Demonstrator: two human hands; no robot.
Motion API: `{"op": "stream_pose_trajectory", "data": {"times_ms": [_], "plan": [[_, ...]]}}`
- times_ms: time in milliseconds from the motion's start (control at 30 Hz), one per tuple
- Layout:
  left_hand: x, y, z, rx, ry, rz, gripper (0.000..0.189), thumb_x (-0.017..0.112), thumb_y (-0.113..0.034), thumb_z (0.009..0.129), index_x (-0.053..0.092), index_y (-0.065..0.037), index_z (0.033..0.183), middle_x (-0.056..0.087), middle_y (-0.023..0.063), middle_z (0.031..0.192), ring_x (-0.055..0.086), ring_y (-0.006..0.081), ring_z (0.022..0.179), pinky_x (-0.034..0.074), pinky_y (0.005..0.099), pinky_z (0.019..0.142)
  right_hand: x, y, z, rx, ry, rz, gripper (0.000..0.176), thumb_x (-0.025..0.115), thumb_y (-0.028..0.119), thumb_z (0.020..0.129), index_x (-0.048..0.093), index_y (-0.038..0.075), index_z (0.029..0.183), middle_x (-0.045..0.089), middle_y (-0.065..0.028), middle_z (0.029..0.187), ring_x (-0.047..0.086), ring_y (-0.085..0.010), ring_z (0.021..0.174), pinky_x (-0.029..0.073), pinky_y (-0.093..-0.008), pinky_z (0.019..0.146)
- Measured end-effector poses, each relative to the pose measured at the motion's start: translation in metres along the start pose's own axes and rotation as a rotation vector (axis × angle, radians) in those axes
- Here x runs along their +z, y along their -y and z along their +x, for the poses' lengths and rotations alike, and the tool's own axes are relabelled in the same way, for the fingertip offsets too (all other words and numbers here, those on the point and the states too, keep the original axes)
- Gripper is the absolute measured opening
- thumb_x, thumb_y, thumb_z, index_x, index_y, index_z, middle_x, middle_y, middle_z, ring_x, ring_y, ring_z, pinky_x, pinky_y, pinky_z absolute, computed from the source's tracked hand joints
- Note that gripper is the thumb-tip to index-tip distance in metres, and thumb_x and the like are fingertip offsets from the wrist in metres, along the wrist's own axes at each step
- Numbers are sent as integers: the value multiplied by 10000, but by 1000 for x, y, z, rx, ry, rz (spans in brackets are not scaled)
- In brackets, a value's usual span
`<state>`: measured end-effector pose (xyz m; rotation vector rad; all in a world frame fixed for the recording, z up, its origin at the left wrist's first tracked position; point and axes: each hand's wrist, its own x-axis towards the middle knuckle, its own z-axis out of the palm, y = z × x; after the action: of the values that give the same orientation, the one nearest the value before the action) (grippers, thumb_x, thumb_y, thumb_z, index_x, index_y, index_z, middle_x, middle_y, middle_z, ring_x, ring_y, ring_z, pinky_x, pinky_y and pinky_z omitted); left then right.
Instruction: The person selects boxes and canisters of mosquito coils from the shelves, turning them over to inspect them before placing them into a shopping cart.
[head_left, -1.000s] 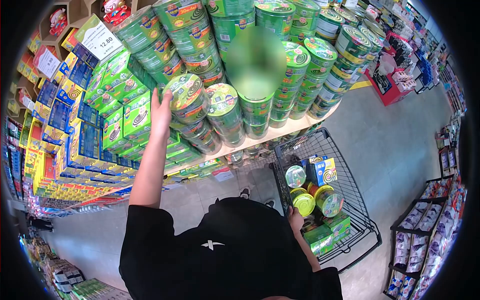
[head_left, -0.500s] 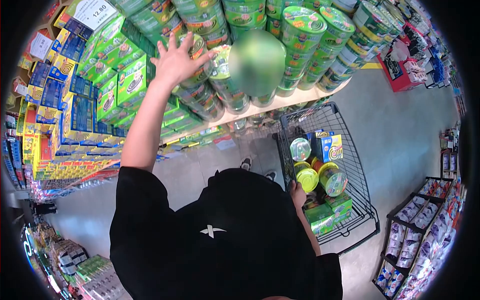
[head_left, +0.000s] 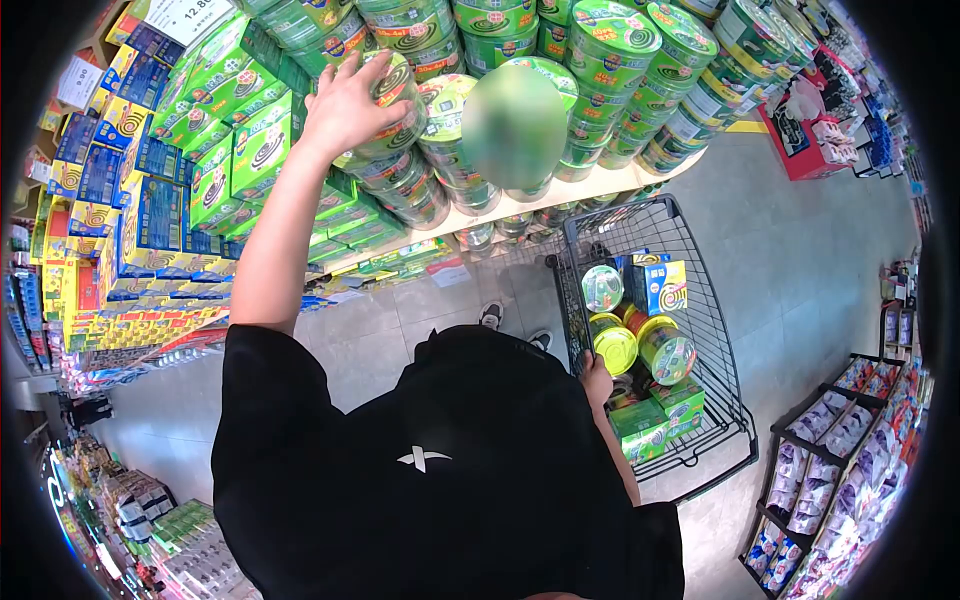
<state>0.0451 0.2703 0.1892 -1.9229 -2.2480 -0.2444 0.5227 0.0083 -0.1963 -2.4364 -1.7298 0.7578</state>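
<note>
While my left hand [head_left: 345, 105] lies spread on a green tin [head_left: 398, 95], my right hand [head_left: 597, 385] sits at the cart [head_left: 722, 335].
The tin is in the stacked row on the wooden shelf [head_left: 560, 205], just beside green boxes [head_left: 255, 160]; my fingers fan over its lid and side. My right hand touches the cart's near rim, half hidden by my black shirt, so I cannot tell whether it grips. More tins [head_left: 613, 350] and boxes lie inside the cart.

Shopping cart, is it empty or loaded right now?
Partly loaded. The shopping cart holds several round tins and a few boxes; bare wire mesh shows beside them, so it is not full.
</note>
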Motion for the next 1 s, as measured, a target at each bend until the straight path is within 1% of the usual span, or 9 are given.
{"op": "stream_pose_trajectory", "data": {"times_ms": [167, 267, 367, 400, 500, 533, 633, 667, 1000], "plan": [[6, 13, -1, 76, -45, -14, 881, 728, -633, 726, 450, -302, 1494, 363, 159, 1576, 309, 465, 1438, 295, 689, 1089, 0, -1, 0, -17, -4, -9, 474, 440, 495, 1021, 586, 50, 952, 674, -255, 821, 650, -473, 778, 498, -572, 687], [0, 5, -12, 46, -141, 96, 902, 749, -640, 719, 476, -233, 1476, 357, 195, 1563, 303, 478, 1431, 295, 658, 1107, -1, 0, 1, -17, 4, -14, 472, 439, 491, 1023, 588, 49, 955, 674, -256, 826, 651, -470, 781, 499, -569, 687], [15, -6, -32, -52, -418, -16, 914, 786, -618, 707, 504, -159, 1446, 354, 252, 1535, 304, 498, 1414, 311, 603, 1125, -1, 1, 0, -6, 6, -15, 471, 438, 492, 1022, 592, 51, 965, 675, -257, 833, 651, -472, 790, 500, -569, 695], [19, -10, -37, -57, -463, -64, 942, 835, -548, 703, 469, -117, 1456, 269, 321, 1537, 280, 517, 1411, 322, 564, 1130, 0, 0, 0, -11, 3, -11, 471, 438, 493, 1022, 593, 51, 968, 675, -257, 835, 651, -472, 793, 499, -570, 698], [36, -32, -50, -275, -611, -407, 995, 870, -488, 695, 409, -86, 1480, 166, 356, 1552, 233, 520, 1428, 307, 559, 1138, 2, -3, 1, -4, 4, -4, 474, 439, 498, 1020, 596, 53, 973, 676, -256, 840, 650, -474, 800, 499, -571, 705], [39, -38, -52, -329, -612, -470, 1108, 901, -445, 671, 304, -48, 1516, 82, 377, 1554, 184, 517, 1445, 290, 557, 1147, 2, -3, 1, 6, 11, -2, 476, 439, 500, 1019, 596, 53, 973, 675, -257, 840, 650, -475, 801, 499, -572, 706], [58, -47, -51, -358, -742, -553, 1219, 922, -434, 640, 212, -17, 1539, 86, 379, 1553, 166, 519, 1448, 274, 563, 1153, 2, -1, 2, 27, 19, 3, 479, 446, 503, 1015, 598, 52, 964, 674, -257, 839, 650, -476, 801, 499, -570, 707], [67, -47, -50, -349, -758, -546, 1321, 934, -422, 623, 103, 16, 1552, 100, 376, 1552, 156, 512, 1453, 248, 570, 1162, 1, -1, 2, 33, 21, 3, 480, 449, 504, 1014, 599, 51, 961, 673, -258, 839, 649, -476, 801, 500, -569, 706], [84, -46, -41, -367, -816, -591, 1357, 929, -383, 627, 30, 38, 1553, 193, 336, 1530, 215, 470, 1424, 237, 567, 1163, 2, -2, 3, 22, 22, 13, 508, 420, 542, 1013, 601, 68, 987, 672, -260, 850, 645, -486, 823, 502, -575, 716]]}}
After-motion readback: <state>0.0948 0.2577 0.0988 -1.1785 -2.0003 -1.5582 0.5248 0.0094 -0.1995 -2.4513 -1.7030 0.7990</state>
